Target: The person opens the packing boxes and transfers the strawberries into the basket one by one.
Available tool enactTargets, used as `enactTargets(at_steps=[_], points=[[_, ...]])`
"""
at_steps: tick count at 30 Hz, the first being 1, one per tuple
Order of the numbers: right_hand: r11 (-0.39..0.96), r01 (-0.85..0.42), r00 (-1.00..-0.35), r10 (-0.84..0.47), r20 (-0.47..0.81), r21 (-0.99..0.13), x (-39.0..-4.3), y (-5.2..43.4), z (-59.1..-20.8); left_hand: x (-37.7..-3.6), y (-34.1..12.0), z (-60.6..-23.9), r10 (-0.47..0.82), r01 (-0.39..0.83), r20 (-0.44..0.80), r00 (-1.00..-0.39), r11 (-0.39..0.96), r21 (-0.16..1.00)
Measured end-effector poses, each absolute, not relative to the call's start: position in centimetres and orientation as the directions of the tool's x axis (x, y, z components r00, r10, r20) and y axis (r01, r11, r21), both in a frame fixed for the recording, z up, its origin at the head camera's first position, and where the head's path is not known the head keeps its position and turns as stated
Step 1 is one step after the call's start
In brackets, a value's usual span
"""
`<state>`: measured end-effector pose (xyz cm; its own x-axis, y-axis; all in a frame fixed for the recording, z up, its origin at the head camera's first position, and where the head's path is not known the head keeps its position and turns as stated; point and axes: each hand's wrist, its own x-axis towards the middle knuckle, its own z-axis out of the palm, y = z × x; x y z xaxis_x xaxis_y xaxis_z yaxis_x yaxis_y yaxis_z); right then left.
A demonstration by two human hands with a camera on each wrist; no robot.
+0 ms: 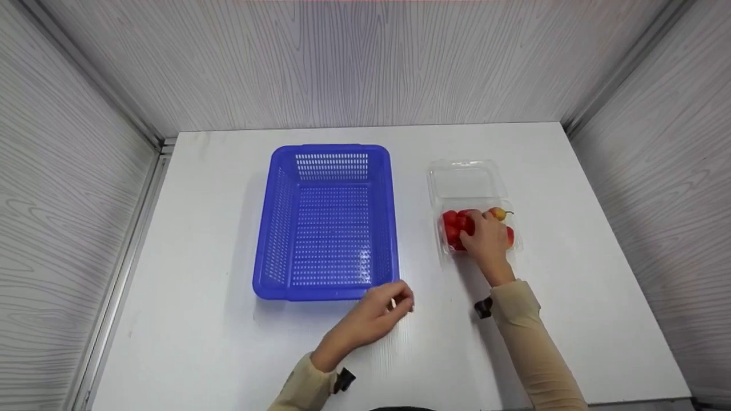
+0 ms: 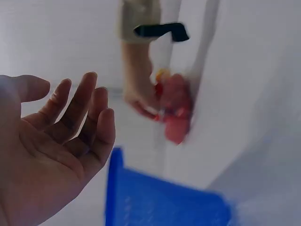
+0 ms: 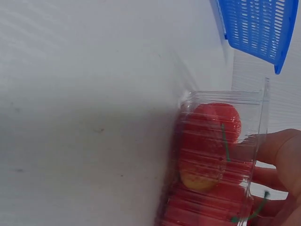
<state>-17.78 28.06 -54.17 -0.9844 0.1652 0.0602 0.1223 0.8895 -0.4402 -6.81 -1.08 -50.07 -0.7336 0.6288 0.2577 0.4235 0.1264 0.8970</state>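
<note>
My right hand reaches down into a clear plastic clamshell box of cherries. Thumb and fingers curl about a red cherry in the middle, largely covered by the hand. Through the box wall, the right wrist view shows red fruit with thin green stems, one cherry yellowish below. A yellow cherry with a long stem lies at the box's back right. My left hand holds nothing, its fingers loosely bent, beside the front right corner of a blue plastic basket.
The basket's perforated floor shows bare. The box lid is folded back, away from me. Both stand on a white table enclosed by wood-grain panels at the back and sides.
</note>
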Motion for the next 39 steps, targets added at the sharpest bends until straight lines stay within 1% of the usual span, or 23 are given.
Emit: enactTargets(at_steps=[2, 4, 6, 8, 10, 12, 13, 15, 18, 20, 22, 24, 29, 39], points=[[0.888, 0.134, -0.984, 0.172, 0.048, -0.440, -17.8, 28.2, -54.2, -7.4, -3.4, -48.9, 0.548, 0.484, 0.336, -0.766, 0.147, 0.863], [0.887, 0.142, -0.984, 0.176, 0.036, -0.439, -17.8, 28.2, -54.3, -8.1, -5.9, -48.1, 0.450, 0.536, 0.410, -0.793, 0.196, 0.821], [0.880, 0.154, -0.983, 0.182, 0.020, -0.450, -17.8, 28.1, -54.4, -9.0, -8.3, -47.5, 0.333, 0.561, 0.468, -0.819, 0.287, 0.776], [0.871, 0.161, -0.982, 0.188, 0.011, -0.464, -17.8, 28.1, -54.4, -9.9, -10.6, -47.4, 0.211, 0.548, 0.509, -0.835, 0.405, 0.731], [0.868, 0.160, -0.981, 0.193, 0.023, -0.471, -17.8, 28.1, -54.5, -10.9, -12.5, -47.6, 0.089, 0.491, 0.528, -0.845, 0.521, 0.698], [0.868, 0.150, -0.980, 0.194, 0.046, -0.474, -17.8, 28.1, -54.5, -11.8, -14.2, -48.1, -0.017, 0.391, 0.504, -0.863, 0.608, 0.691], [0.870, 0.145, -0.979, 0.194, 0.057, -0.472, -17.8, 28.1, -54.6, -12.1, -14.9, -48.5, -0.061, 0.334, 0.474, -0.878, 0.630, 0.701], [0.871, 0.141, -0.978, 0.197, 0.072, -0.471, -17.7, 28.2, -54.6, -12.6, -16.1, -49.1, -0.127, 0.209, 0.371, -0.920, 0.641, 0.738], [0.865, 0.154, -0.976, 0.208, 0.062, -0.478, -17.6, 28.3, -54.5, -13.0, -17.3, -50.2, -0.155, 0.047, 0.165, -0.974, 0.572, 0.819], [0.857, 0.162, -0.976, 0.212, 0.050, -0.489, -17.6, 28.4, -54.5, -13.1, -17.8, -50.9, -0.140, -0.038, 0.038, -0.989, 0.500, 0.865], [0.849, 0.165, -0.976, 0.213, 0.041, -0.502, -17.6, 28.4, -54.5, -13.3, -18.1, -51.5, -0.116, -0.094, -0.048, -0.992, 0.433, 0.896], [0.844, 0.166, -0.976, 0.213, 0.035, -0.510, -17.6, 28.3, -54.5, -13.5, -18.3, -51.9, -0.103, -0.128, -0.094, -0.990, 0.396, 0.909], [0.834, 0.170, -0.977, 0.213, 0.023, -0.524, -17.6, 28.2, -54.5, -13.6, -18.5, -52.6, -0.112, -0.148, -0.113, -0.987, 0.381, 0.913], [0.819, 0.145, -0.979, 0.199, 0.038, -0.555, -17.3, 28.5, -54.4, -13.3, -18.3, -52.9, -0.123, -0.100, -0.052, -0.991, 0.430, 0.897]])
